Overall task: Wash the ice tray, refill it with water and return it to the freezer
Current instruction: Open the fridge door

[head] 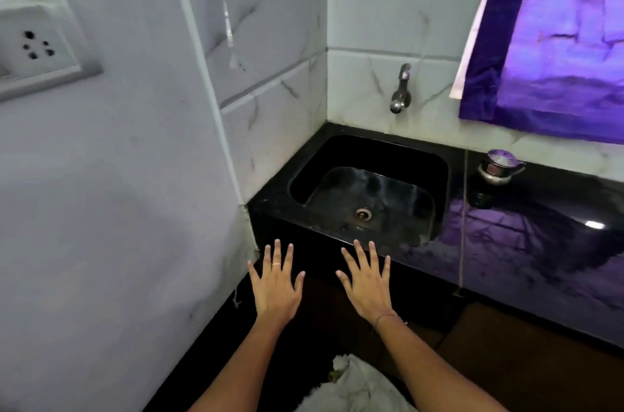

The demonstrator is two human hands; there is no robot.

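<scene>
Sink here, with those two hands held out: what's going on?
A person stands at a black sink, left hand and right hand stretched out before it, fingers spread, holding nothing. No ice tray is in view, so the washing seems not yet begun. The tap on the tiled wall shows no running water. A small steel pot sits on the counter right of the sink.
</scene>
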